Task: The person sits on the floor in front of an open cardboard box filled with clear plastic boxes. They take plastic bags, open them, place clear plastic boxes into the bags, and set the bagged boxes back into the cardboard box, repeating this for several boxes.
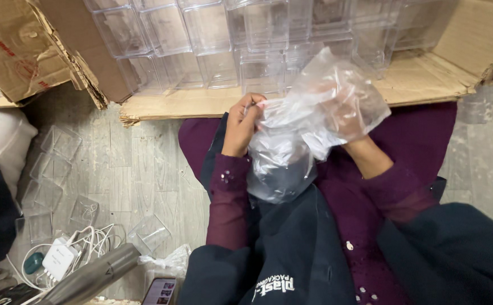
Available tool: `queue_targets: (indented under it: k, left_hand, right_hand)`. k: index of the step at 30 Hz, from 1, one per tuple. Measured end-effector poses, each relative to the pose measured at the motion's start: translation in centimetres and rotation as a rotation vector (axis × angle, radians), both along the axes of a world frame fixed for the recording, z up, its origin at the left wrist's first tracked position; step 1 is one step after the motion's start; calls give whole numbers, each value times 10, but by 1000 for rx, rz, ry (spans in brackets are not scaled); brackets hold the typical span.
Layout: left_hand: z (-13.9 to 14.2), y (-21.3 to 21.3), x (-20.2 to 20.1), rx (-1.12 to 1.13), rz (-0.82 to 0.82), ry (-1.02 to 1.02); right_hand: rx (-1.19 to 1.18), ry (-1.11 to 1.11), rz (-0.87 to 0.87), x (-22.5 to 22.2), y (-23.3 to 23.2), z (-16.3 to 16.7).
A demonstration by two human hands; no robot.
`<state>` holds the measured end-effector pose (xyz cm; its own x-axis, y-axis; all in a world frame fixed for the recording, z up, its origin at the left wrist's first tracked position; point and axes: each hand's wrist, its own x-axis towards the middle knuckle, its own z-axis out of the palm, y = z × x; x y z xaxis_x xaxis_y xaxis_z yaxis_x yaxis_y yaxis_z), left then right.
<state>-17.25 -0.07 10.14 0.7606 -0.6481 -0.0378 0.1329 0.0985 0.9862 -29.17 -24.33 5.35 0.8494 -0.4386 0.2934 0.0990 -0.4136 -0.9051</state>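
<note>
Both hands meet over your lap on one crumpled clear plastic bag (308, 121). Your left hand (241, 124) pinches the bag's edge at its upper left, fingers closed on the film. Your right hand (345, 121) is pushed inside the bag, so the plastic veils it and you cannot tell whether its fingers are spread or curled. The bag sits directly between the two hands, its long axis running from upper right down to lower left, with the sagging closed end resting against your dark jacket. Nothing solid shows clearly inside it beyond your hand.

Going by size: the big flattened brown cardboard box (427, 73) lies just beyond your hands and carries rows of clear rigid plastic cases (212, 39), stacked close together. On the grey wood-pattern floor (139, 169) to your left, well apart from the bag, lie several loose clear square lids (48, 169). Nearer your knee sit a white charger with coiled cable (65, 254) and a small phone (160, 291).
</note>
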Motion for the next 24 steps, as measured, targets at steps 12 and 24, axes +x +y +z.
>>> queue_targets:
  k: [12,24]
  left_hand:
    - [33,-25,-1,189,285,-572]
    - [138,167,42,1421,-520,-505]
  right_hand:
    - [665,367,617,-10,31,58]
    - [213,430,-459,-245,-213,7]
